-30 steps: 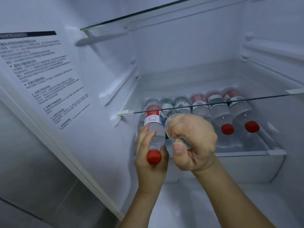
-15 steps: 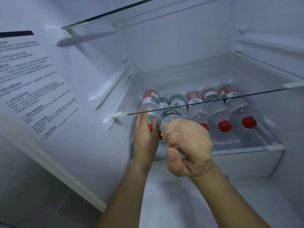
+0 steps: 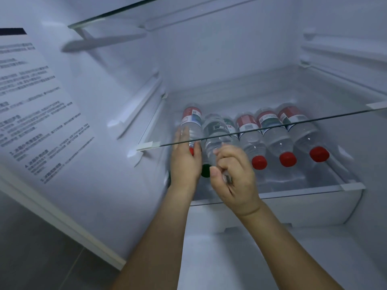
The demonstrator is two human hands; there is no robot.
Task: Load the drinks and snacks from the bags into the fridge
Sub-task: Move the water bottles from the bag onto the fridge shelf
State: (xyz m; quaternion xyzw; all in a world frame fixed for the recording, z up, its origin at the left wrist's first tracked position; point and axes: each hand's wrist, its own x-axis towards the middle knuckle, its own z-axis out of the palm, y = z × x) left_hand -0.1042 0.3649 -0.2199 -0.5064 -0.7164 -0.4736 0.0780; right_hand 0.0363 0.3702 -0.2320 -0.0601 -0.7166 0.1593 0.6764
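Inside the open fridge, water bottles lie side by side on a glass shelf, caps toward me. My left hand lies along the leftmost red-capped bottle, thumb by its cap. My right hand grips a clear bottle with a green label and a dark green cap, lying just right of that one. A small printed label shows under my right thumb; what it belongs to is unclear. Three more red-capped bottles lie to the right.
A second glass shelf crosses just above the bottles, and another one sits higher up. The fridge's left wall carries a printed sticker. A white drawer front sits under the bottle shelf. Grey floor shows at lower left.
Both hands moved deeper into the fridge. The red-capped bottle went from raised at the shelf's front to lying far left in the row, and the green-label bottle came down beside it.
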